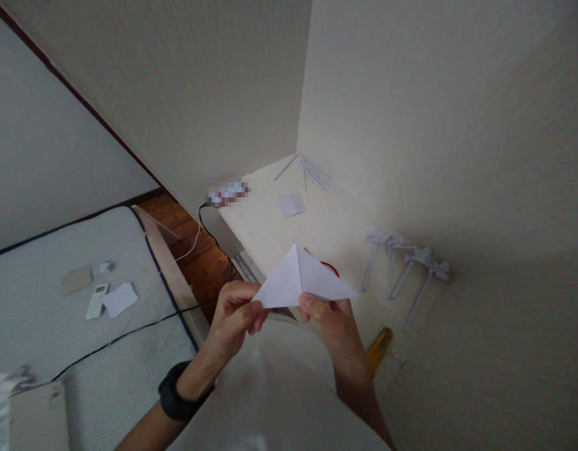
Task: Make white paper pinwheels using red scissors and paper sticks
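I see a red object (pixel 332 269) mostly hidden behind the folded white paper triangle (pixel 300 280), held above the pale counter (pixel 270 225). Left hand (pixel 237 311) and right hand (pixel 330 319) pinch its lower edge, fingers closed.

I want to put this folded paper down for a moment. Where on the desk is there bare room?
Bare desk lies between the small paper square and the folded paper in the left hand and right hand. It is crowded along the right wall: paper flowers, and rolled sticks in the corner.
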A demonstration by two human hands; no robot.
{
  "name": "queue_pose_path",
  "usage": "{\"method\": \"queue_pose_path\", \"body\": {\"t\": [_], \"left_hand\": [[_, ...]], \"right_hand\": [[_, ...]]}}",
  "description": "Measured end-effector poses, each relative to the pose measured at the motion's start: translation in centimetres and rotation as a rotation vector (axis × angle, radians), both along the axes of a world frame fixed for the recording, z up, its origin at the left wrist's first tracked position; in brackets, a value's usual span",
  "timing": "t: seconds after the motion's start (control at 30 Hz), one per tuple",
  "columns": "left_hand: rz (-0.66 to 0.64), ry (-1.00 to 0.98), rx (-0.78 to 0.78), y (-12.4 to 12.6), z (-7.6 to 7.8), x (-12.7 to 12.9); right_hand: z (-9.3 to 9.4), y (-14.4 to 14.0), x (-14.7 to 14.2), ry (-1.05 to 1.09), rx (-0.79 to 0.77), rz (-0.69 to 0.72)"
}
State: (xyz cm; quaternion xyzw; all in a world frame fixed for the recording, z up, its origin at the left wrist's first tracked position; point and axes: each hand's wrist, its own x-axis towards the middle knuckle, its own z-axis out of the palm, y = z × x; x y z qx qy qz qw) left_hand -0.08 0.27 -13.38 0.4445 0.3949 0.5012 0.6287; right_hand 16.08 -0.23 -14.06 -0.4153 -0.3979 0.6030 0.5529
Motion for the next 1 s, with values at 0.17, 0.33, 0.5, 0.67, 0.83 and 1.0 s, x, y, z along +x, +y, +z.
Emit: {"method": "queue_pose_path", "body": {"t": [0.17,0.33,0.5,0.67,0.83,1.0], "left_hand": [[-0.002,-0.058,0.058,0.4,0.0,0.1],[0.012,-0.162,0.112,1.0,1.0,0.0],[-0.039,-0.128,0.06,0.7,0.7,0.2],[-0.068,0.028,-0.059,-0.3,-0.8,0.5],[0.027,0.055,-0.122,-0.4,-0.6,0.3],[0.127,0.026,-0.15,-0.4,0.7,0.6]], "right_hand": [[0.0,0.1,0.2,0.043,0.005,-0.049],[1.4,1.0,0.7,0.196,0.03,-0.147],[1.3,1.2,0.1,0.209,0.082,-0.138],[0.7,0.4,-1.1,0.022,0.011,0.136],[1.3,0.4,-0.6,-0.075,0.002,0.222],[1.4,0.9,0.1,-0.066,0.021,0.202]]}}
